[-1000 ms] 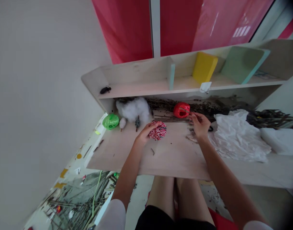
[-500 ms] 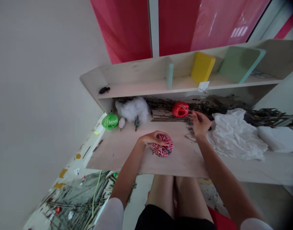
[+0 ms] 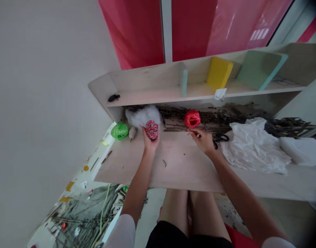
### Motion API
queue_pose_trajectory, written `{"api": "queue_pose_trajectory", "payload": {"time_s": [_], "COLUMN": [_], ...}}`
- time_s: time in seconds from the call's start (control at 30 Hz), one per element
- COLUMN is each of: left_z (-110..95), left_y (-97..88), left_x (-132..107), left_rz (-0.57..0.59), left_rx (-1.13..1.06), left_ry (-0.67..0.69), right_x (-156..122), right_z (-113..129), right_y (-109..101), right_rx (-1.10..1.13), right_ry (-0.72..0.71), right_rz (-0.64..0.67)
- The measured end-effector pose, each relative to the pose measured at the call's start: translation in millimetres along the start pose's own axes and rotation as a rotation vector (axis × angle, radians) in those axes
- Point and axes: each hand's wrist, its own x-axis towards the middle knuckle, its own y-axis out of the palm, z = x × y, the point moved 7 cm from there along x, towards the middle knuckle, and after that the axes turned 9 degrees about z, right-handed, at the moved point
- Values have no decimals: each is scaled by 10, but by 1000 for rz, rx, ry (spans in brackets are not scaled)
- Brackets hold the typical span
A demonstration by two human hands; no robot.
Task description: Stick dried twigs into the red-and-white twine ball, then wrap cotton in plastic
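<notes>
Pale wooden bench (image 3: 170,165): left hand (image 3: 149,144) cups a red-and-white twine ball (image 3: 151,129), fingers curled round it, beside cotton wadding (image 3: 142,116). Right hand (image 3: 203,141) pinches something thin, unclear what, just below a red raffia ball (image 3: 192,118), near black-handled scissors (image 3: 220,138).

Item (image 3: 195,133) in R hand (image 3: 203,141): too small

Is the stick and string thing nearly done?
One stick already has white fluff on its end. Now the left hand holds a red-and-white twine ball, and the right hand is by the twigs. Still left, it seems: many bare twigs lying beside the red raffia ball.
</notes>
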Motion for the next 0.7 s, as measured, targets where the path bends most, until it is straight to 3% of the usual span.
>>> {"api": "queue_pose_trajectory", "payload": {"time_s": [0.17,0.43,0.7], "left_z": [-100,-8,99], "left_y": [-79,-67,-69], "left_x": [32,28,27], "left_rz": [-36,-63,-11], "left_rx": [-10,240,360], "left_ry": [102,49,-11], "right_x": [-9,-24,-89], "right_z": [113,156,134], "right_y": [203,69,252], "right_rx": [266,331,316], "right_ry": [41,173,262], "right_rz": [328,374,534]}}
